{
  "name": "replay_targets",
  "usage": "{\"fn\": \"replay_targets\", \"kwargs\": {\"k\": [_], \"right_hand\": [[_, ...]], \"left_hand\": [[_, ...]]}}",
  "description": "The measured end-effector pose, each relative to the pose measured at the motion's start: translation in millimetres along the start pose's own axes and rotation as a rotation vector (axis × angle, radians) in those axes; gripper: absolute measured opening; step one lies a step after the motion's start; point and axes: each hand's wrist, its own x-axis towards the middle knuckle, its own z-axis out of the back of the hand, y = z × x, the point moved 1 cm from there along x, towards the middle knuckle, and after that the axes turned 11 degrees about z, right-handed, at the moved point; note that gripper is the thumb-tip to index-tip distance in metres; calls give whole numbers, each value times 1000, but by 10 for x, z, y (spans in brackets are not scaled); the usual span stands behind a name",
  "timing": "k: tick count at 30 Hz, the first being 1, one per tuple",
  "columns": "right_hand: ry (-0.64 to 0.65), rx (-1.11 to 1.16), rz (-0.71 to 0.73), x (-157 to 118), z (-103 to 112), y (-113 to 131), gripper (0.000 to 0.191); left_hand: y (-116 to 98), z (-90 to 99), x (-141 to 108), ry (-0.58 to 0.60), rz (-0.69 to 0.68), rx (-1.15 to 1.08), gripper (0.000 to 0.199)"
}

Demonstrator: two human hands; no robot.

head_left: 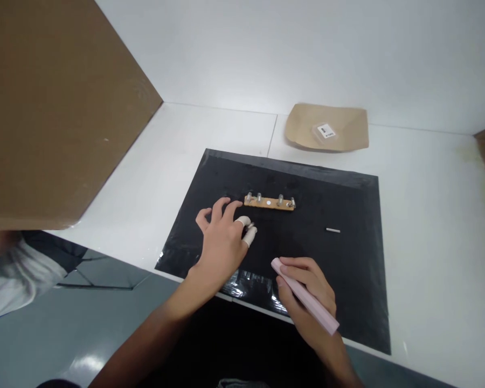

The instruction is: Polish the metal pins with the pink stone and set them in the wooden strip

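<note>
My left hand [225,233] is over the black mat, with white finger cots on the thumb and index finger. Those two tips pinch something small that I cannot make out, while the other fingers are spread. Just beyond them lies a narrow orange-brown strip [269,203] with several upright metal clips and a white dot. In my right hand [309,288] is a long pale pink bar [307,297], slanted with its upper end pointing left. A short thin silver rod [333,230] rests on the mat to the right.
The black mat [307,215] lies on a white table [436,258]. Behind it is a brown paper tray [350,134] holding a small clear labelled box [325,131]. A brown panel [64,108] stands at left, a white wall behind. Another person's sleeve [20,280] shows lower left.
</note>
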Motion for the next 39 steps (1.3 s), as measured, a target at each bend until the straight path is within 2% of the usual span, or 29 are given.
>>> {"fn": "replay_targets", "kwargs": {"k": [2,6,10,14,20,33,39], "right_hand": [[5,-7,-2,-3,0,-6,31],[26,-13,1,-3,-7,-9,30],[17,-4,-14,2,-9,-3,30],[11,-11,-19,6,-8,3,31],[5,-9,-15,0,-5,1,31],[22,2,-29,-24,-7,-2,32],[9,-21,-37,10,34,-24,24]], "left_hand": [[31,9,-35,26,33,-9,11],[131,36,-69,144,31,-19,36],[200,7,-77,222,-53,-78,32],[185,-38,-75,165,-115,-85,29],[191,-37,-103,56,-71,-82,20],[220,-113,-193,59,115,-195,12],[204,-135,-181,84,148,-213,12]]}}
